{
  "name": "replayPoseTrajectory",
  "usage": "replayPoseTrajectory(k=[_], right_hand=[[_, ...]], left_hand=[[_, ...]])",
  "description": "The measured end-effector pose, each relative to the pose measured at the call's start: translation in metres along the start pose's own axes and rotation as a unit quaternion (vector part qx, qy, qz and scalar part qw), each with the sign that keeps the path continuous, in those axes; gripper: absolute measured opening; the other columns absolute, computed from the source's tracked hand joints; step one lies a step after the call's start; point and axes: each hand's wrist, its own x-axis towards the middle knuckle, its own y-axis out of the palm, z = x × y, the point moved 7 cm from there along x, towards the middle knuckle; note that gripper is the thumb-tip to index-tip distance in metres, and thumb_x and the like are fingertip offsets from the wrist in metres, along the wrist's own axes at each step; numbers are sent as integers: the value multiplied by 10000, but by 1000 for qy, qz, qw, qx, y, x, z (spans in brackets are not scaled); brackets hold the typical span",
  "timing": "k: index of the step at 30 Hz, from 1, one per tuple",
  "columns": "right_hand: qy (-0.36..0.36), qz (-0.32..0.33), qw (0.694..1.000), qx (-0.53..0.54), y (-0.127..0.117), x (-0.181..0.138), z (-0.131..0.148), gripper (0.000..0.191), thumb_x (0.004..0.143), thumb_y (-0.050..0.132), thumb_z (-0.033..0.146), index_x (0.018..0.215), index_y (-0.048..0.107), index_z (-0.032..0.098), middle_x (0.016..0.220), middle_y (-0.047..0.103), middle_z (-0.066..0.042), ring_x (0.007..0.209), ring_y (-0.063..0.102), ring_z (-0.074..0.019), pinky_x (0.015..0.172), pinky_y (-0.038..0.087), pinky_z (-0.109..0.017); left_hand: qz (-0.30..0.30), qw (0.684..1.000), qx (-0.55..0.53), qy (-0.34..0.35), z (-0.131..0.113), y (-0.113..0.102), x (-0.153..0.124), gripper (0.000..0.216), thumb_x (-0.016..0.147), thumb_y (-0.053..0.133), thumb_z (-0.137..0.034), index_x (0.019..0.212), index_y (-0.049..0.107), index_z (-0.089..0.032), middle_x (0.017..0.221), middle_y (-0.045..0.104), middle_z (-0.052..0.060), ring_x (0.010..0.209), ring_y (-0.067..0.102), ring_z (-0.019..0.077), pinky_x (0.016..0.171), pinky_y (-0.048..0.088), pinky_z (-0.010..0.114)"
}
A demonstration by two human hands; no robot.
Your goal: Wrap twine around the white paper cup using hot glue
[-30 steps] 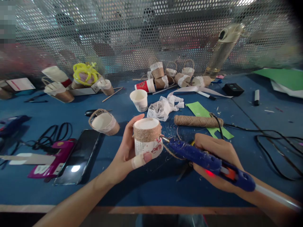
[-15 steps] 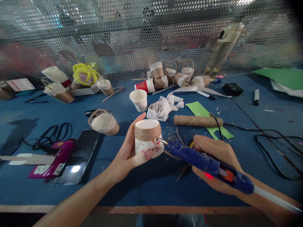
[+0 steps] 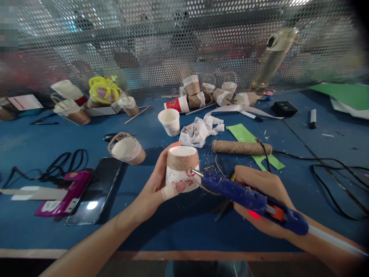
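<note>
1. Presently, the left hand (image 3: pixel 157 186) grasps a paper cup (image 3: pixel 182 169), held upright just above the blue table (image 3: pixel 184 234). The fingers curl round the cup's far side, and the taped thumb (image 3: pixel 170 191) presses on its near wall.
2. A band of jute twine (image 3: pixel 182 161) wraps the cup's upper part. Below it the white wall with its red print is bare.
3. The right hand (image 3: pixel 259 188) is clenched round a blue glue gun (image 3: pixel 245 196) with a red light glowing on its body. Its metal nozzle (image 3: pixel 196 173) touches the cup wall right at the lower edge of the twine band.
4. A loose strand of twine hangs from the cup under the gun, and the twine spool (image 3: pixel 241 147) lies on its side beyond the right hand, partly on a strip of green paper (image 3: pixel 245 135).
5. The step in hand looks like gluing: a bead of glue goes on the bare wall just beneath the last turn of twine.
6. By my judgement the next move calls for a steady cup, with the thumb kept off the hot spot (it sits close by). The loose strand would need pressing snug against the turn above before the glue sets.
7. Round about lie a twine-wrapped cup (image 3: pixel 127 149) on its side, a plain cup (image 3: pixel 169 121), a heap of white lace (image 3: pixel 198 130) and a phone (image 3: pixel 96 190).
</note>
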Motion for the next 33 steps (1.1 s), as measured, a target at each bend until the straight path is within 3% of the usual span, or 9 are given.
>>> replayPoseTrajectory(k=[13,18,23,25,30,33], right_hand=[[74,13,996,47,-1,0,-15,258,797,601,103,688,406,232,646,450,55,533,437,-112,517,315,-277],[141,-15,989,33,-2,1,-24,290,809,616,149,653,392,247,620,436,46,536,415,-132,522,321,-299],[243,-136,956,93,-18,-6,-49,432,879,729,451,594,470,257,513,429,48,461,442,-143,474,391,-308],[254,-155,946,128,-21,-6,-55,470,906,719,510,589,492,248,515,468,38,475,482,-143,497,423,-309],[176,-286,929,157,-39,-5,-49,270,925,726,478,815,620,255,737,609,6,604,563,-154,589,492,-318],[132,-302,935,131,-40,-7,-35,234,904,763,428,826,621,259,933,665,-21,821,649,-190,764,553,-347]], left_hand=[[3,1000,-26,8,-2,-6,1,760,831,811,-329,1519,495,-399,1422,649,36,1214,655,261,952,580,314],[-6,1000,-5,11,-2,-7,3,759,816,824,-318,1503,512,-402,1400,655,43,1148,685,271,931,596,348],[-24,999,-9,19,-6,-7,3,726,795,845,-350,1458,553,-393,1368,662,36,1188,662,296,938,594,369],[-26,999,-14,22,-6,-7,3,731,791,851,-367,1456,550,-399,1367,658,31,1202,655,303,945,593,380],[-19,1000,12,-2,1,-4,5,735,816,849,-335,1466,514,-411,1422,615,37,1258,619,299,969,588,376],[-10,999,39,-21,6,-2,7,679,865,817,-309,1455,497,-414,1381,621,20,1202,641,236,988,575,338]])
